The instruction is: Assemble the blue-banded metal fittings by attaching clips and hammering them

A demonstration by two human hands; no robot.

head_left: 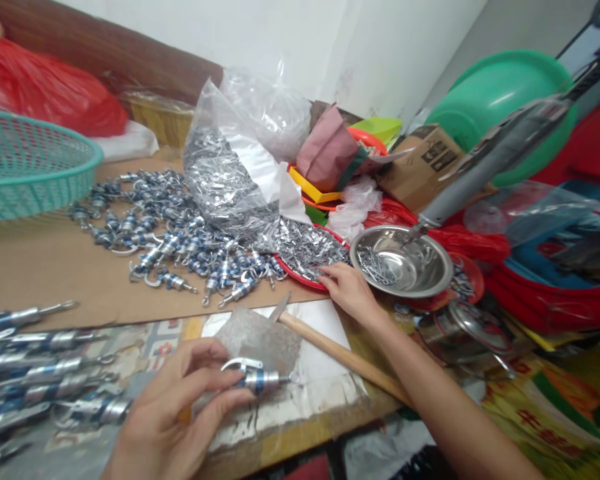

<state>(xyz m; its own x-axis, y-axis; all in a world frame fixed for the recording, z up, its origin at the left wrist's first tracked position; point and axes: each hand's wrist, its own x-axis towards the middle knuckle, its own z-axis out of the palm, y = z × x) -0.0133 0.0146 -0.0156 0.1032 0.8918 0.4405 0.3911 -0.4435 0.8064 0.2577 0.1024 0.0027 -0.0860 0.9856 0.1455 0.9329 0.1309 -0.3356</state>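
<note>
My left hand [177,410] is closed on a small silver and blue metal swivel fitting [256,378], pinched between thumb and fingers over a flat metal plate [260,337]. My right hand [347,290] reaches out to the red tray [300,278] of small silver metal pieces [305,247]; its fingertips touch the pieces at the tray's near edge. Whether the right fingers hold a piece is hidden.
A pile of finished blue and silver fittings [170,230] lies on the cardboard. More lie at the left edge [30,373]. A clear bag of parts [225,173], a steel bowl [405,263], a wooden handle [345,360], a teal basket [30,167] and a green basin [500,100] stand around.
</note>
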